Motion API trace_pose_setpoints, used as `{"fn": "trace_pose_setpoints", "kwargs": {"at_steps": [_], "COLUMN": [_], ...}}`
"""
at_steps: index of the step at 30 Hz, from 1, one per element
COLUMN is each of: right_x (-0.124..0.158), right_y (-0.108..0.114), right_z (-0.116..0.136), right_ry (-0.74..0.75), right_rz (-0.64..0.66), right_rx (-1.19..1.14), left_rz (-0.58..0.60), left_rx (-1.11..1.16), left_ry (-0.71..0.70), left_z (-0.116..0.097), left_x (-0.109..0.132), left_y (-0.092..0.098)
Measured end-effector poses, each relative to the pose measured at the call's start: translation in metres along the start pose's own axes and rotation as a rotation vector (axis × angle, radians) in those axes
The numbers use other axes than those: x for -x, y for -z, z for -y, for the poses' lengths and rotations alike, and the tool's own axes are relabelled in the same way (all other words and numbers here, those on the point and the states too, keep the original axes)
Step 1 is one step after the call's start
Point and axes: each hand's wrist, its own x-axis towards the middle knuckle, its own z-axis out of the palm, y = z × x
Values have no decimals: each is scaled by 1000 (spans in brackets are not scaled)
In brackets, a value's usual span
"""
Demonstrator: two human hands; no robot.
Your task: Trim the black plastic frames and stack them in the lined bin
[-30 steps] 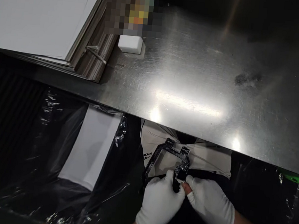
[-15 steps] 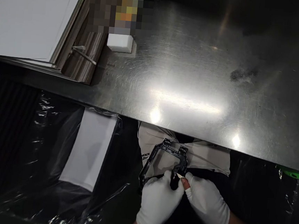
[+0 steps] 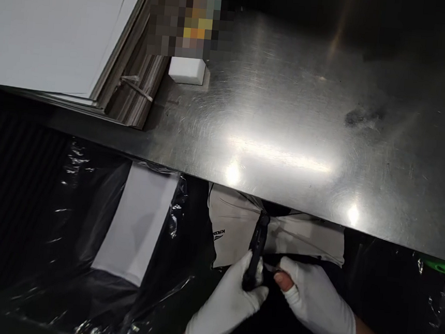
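My left hand, in a white glove, is closed around a black plastic frame. The frame is turned edge-on, so its opening is hidden. To its right, my right hand, also gloved but with the thumb tip bare, pinches a small thin blade. The blade points left toward the frame's lower end; whether it touches cannot be made out. Both hands are over my dark-clothed lap, in front of the table edge.
A scratched metal table spans the upper view. On its left stand a stack of cardboard sheets and a white block. Below lies a white sheet in clear plastic. A green object shows at right.
The black frame has turned from face-up to edge-on in my left hand. My right hand has drawn slightly right, away from it. The view has shifted a little.
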Motion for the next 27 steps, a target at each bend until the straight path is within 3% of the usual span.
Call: {"fn": "trace_pose_setpoints", "kwargs": {"at_steps": [5,11,23,27], "right_x": [-14,-22,-28,-24], "right_y": [-13,-19,-14,-17], "right_z": [22,24,29,16], "right_ry": [-89,-148,-273,-144], "right_rz": [142,137,120,49], "right_rx": [119,199,173,101], "left_rz": [-50,-130,-161,-179], "left_rx": [50,95,79,70], "left_ry": [-6,-18,-23,3], "left_z": [5,10,9,13], "left_x": [2,-4,-10,-11], "left_y": [-5,-14,-20,-19]}}
